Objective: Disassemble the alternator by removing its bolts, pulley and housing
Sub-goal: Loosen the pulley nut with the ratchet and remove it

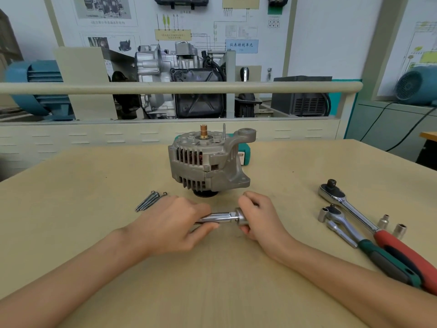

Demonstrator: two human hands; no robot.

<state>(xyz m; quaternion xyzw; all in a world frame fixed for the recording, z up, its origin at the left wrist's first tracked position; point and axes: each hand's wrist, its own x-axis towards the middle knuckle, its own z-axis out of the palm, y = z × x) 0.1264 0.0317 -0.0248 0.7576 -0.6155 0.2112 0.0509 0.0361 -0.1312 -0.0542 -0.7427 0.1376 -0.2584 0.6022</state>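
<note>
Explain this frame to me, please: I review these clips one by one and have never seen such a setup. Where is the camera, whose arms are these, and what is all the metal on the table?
There is no robot here. One camera sits on a person's head and looks down at their own bare arms. Both hands hold a small chrome ratchet: the left hand grips its handle, the right hand grips its head. Behind them on the wooden table stands the alternator, the grey car generator being taken apart. Left of it lie long bolts, apparently already removed. To the right lie a red-handled ratchet, a green-handled ratchet and loose sockets.
</note>
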